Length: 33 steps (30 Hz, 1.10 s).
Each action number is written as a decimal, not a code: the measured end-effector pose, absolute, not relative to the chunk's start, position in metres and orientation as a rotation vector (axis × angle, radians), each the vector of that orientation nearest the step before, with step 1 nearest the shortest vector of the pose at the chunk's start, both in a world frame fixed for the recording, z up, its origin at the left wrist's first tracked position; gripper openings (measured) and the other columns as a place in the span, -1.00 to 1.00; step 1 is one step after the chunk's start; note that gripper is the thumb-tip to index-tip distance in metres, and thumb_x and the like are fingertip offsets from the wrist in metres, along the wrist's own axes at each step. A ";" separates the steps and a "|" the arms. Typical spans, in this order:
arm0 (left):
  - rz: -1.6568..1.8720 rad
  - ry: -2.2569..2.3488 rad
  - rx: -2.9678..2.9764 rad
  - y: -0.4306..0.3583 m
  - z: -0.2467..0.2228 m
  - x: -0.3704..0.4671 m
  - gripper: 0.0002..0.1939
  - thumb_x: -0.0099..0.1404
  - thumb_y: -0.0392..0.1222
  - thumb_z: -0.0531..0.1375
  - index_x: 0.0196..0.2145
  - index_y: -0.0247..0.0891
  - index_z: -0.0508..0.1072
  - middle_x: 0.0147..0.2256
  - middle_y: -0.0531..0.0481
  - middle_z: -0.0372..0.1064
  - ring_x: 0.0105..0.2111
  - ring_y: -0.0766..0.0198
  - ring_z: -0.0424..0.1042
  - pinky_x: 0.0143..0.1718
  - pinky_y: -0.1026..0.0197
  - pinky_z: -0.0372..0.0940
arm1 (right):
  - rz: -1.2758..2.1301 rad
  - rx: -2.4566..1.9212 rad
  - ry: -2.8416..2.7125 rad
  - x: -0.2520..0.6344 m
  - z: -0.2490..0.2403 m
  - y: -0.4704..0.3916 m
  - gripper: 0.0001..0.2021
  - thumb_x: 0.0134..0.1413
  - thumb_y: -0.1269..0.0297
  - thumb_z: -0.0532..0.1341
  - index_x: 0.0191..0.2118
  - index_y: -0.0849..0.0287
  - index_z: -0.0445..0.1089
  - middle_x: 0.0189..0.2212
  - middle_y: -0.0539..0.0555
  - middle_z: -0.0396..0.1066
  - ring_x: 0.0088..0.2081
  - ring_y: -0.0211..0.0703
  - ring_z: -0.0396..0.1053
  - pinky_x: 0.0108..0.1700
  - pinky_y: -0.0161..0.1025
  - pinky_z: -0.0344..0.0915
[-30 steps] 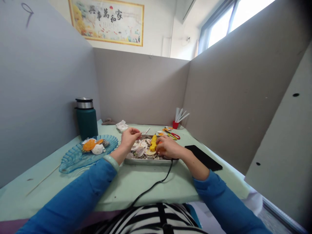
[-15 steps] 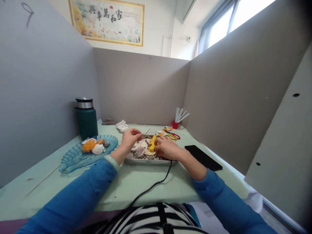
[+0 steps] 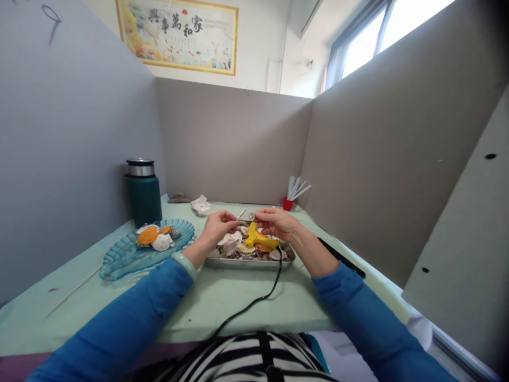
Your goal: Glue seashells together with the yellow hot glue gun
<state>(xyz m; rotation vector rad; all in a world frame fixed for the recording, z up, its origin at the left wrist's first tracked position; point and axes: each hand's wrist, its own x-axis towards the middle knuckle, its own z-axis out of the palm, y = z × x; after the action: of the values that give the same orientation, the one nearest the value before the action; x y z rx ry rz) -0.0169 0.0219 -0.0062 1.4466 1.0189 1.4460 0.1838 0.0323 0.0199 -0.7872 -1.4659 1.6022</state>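
One framed wall picture (image 3: pixel 178 37) carries five large characters, read right to left as 家和萬事興. On the worktop (image 3: pixel 278 307), one teal bottle (image 3: pixel 143 196) stands near the far left corner, one red cup (image 3: pixel 288 203) near the far right. One yellow glue gun (image 3: pixel 260 240) lies on many shells (image 3: pixel 228 245) toward the right edge of one metal tray (image 3: pixel 242 263). The right hand (image 3: pixel 280 224) pinches a small shiny piece (image 3: pixel 252 216); the left hand (image 3: pixel 217 231) has its fingertips together, any grip unclear.
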 end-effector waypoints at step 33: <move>1.635 1.186 1.962 0.023 -0.021 -0.008 -0.94 0.03 -0.27 0.19 -0.45 -0.23 0.40 -0.52 0.05 0.41 -0.50 0.32 0.40 -0.42 0.30 0.27 | -0.140 -0.946 -1.960 0.161 -0.015 0.012 -0.84 0.10 0.17 0.16 -0.38 0.13 0.36 -0.40 0.04 0.42 -0.38 -0.22 0.30 -0.32 -0.31 0.12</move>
<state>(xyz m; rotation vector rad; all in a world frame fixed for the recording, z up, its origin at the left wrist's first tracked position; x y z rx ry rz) -0.0080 0.0231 -0.0207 1.9618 1.1856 1.6352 0.1611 0.0122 -0.0146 -0.9455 -1.9598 -0.1404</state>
